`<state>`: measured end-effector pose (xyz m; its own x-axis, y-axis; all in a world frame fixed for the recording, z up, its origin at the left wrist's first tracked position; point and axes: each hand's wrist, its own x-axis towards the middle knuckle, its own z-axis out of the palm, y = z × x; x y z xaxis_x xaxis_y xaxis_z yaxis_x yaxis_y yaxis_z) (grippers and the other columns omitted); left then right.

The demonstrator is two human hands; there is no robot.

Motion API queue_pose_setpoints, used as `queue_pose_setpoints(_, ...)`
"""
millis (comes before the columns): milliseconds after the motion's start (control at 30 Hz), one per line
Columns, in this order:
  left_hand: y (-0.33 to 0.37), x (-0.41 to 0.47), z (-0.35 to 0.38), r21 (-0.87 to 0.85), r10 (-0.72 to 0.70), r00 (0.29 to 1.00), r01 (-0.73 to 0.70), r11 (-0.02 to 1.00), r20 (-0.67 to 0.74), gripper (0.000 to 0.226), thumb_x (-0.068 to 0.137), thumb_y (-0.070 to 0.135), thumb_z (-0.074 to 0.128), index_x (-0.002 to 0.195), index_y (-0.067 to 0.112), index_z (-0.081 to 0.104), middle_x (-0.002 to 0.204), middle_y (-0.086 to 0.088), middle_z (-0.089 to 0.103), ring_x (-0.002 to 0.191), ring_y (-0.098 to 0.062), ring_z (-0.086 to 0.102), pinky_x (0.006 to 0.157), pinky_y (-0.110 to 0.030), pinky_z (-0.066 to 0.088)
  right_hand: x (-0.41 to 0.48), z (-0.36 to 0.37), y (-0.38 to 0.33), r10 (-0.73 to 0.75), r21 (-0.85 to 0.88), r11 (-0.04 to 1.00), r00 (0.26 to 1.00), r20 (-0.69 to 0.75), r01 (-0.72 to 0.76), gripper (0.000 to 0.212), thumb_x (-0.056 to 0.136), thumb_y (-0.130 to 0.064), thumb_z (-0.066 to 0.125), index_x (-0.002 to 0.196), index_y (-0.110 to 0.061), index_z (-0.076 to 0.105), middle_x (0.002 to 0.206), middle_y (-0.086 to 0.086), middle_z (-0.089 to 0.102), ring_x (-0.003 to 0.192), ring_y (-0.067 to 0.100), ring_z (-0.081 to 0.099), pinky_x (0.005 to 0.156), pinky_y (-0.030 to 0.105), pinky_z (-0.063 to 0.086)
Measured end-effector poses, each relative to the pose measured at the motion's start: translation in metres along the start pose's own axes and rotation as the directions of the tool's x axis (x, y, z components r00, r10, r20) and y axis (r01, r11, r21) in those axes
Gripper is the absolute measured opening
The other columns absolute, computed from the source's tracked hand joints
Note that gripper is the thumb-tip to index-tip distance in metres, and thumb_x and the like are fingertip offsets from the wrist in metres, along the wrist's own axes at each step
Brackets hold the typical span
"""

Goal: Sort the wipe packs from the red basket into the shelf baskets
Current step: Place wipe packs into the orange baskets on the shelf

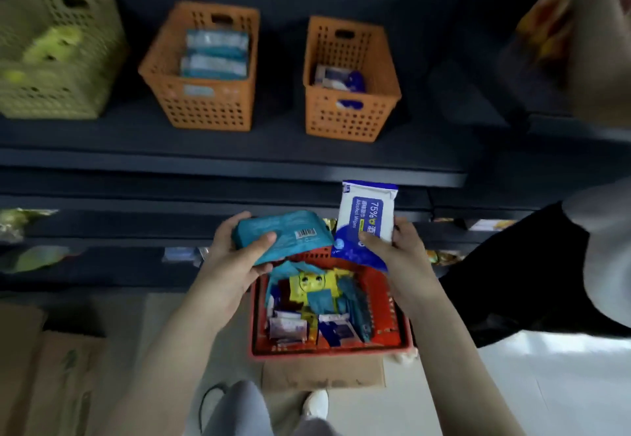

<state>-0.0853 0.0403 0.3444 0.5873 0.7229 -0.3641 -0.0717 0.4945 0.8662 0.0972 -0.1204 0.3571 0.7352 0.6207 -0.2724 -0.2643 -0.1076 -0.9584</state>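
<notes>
My left hand [235, 258] grips a teal wipe pack [290, 234] with a barcode facing up, above the red basket's far edge. My right hand [397, 251] pinches a white and blue alcohol wipe pack [367, 217], held upright beside the teal one. The red basket [389, 302] below holds several teal, yellow, white and blue packs. On the dark shelf stand a yellow-green basket [51, 94] with yellow-green packs, an orange basket [201, 107] with teal packs, and a second orange basket [348, 121] with white and blue packs.
The red basket rests on a cardboard box [324, 374] on the pale floor. More cardboard [41, 367] lies at lower left. Another person in dark trousers [512, 282] stands at the right. Lower shelves [102, 230] hold other goods. My shoe [316, 403] is below.
</notes>
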Motion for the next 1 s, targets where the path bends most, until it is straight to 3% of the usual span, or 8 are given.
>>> queue_pose_setpoints(133,0.062,0.005,-0.024,-0.061,0.071,0.997,-0.070,0.996,0.014,0.066,0.073,0.014,0.075,0.129,0.033,0.045,0.123,-0.004,0.059,0.099,-0.024,0.069,0.060,-0.021,0.054,0.002,0.040,-0.042,-0.074,0.001,0.997,0.994,0.077,0.074,0.033,0.088,-0.024,0.071,0.120,-0.027,0.063,0.114,0.002,0.072,0.104,0.023,0.069,0.092,0.043,0.053)
queue_pose_setpoints(267,0.119,0.020,-0.056,-0.049,0.114,0.988,-0.110,0.993,0.102,0.085,0.063,0.019,0.079,0.137,0.033,0.040,0.122,-0.001,0.060,0.093,-0.016,0.072,0.064,-0.020,0.054,0.008,0.095,-0.070,-0.179,0.017,0.984,0.983,0.038,0.178,0.029,0.094,-0.024,0.063,0.118,-0.039,0.064,0.110,-0.005,0.073,0.100,0.018,0.071,0.071,0.035,0.060)
queue_pose_setpoints(367,0.155,0.035,-0.084,-0.042,0.093,0.978,-0.086,0.995,0.186,0.089,0.059,0.016,0.081,0.136,0.032,0.040,0.122,-0.001,0.062,0.097,-0.014,0.071,0.068,-0.018,0.054,0.013,0.137,-0.079,-0.174,0.118,0.978,0.985,-0.011,0.174,0.034,0.087,-0.028,0.068,0.120,-0.036,0.064,0.112,-0.003,0.072,0.103,0.018,0.070,0.068,0.031,0.059)
queue_pose_setpoints(533,0.197,0.059,-0.121,-0.020,0.082,0.944,-0.079,0.997,0.321,0.070,0.062,0.004,0.078,0.121,0.028,0.050,0.112,-0.002,0.072,0.101,-0.019,0.070,0.073,-0.020,0.056,0.020,0.189,-0.088,-0.143,0.345,0.927,0.989,-0.036,0.147,0.046,0.074,-0.017,0.075,0.117,-0.032,0.067,0.114,0.004,0.072,0.103,0.021,0.070,0.070,0.030,0.058)
queue_pose_setpoints(633,0.214,0.073,-0.125,-0.021,0.086,0.933,-0.084,0.996,0.349,0.063,0.062,0.005,0.079,0.115,0.027,0.052,0.101,0.000,0.075,0.101,-0.022,0.071,0.073,-0.020,0.056,0.024,0.204,-0.094,-0.145,0.349,0.922,0.986,-0.082,0.165,0.051,0.072,-0.014,0.076,0.120,-0.029,0.065,0.113,0.004,0.072,0.102,0.023,0.070,0.068,0.031,0.059)
queue_pose_setpoints(767,0.233,0.100,-0.108,-0.039,0.079,0.944,-0.071,0.997,0.319,0.064,0.062,0.011,0.080,0.120,0.008,0.054,0.112,-0.011,0.069,0.094,-0.016,0.072,0.072,-0.022,0.056,0.036,0.208,-0.104,-0.133,0.325,0.921,0.958,-0.253,0.213,0.053,0.074,-0.016,0.078,0.123,-0.012,0.056,0.117,0.011,0.069,0.102,0.025,0.071,0.068,0.031,0.059)
queue_pose_setpoints(900,0.247,0.142,-0.077,0.030,0.038,0.944,-0.051,0.998,0.327,0.058,0.066,0.016,0.081,0.118,0.003,0.058,0.116,-0.013,0.067,0.099,-0.014,0.071,0.078,-0.022,0.056,0.063,0.199,-0.115,-0.156,0.339,0.896,0.917,-0.366,0.288,0.041,0.086,-0.010,0.070,0.123,-0.001,0.054,0.116,0.013,0.070,0.103,0.027,0.070,0.073,0.032,0.060)
queue_pose_setpoints(1000,0.250,0.178,-0.046,0.126,0.017,0.945,-0.062,0.990,0.328,0.038,0.075,0.023,0.081,0.105,0.007,0.066,0.117,-0.012,0.067,0.111,-0.021,0.065,0.094,-0.030,0.051,0.096,0.184,-0.128,-0.176,0.320,0.887,0.883,-0.435,0.334,0.028,0.089,-0.008,0.067,0.115,-0.004,0.060,0.110,0.011,0.072,0.098,0.024,0.072,0.070,0.030,0.060)
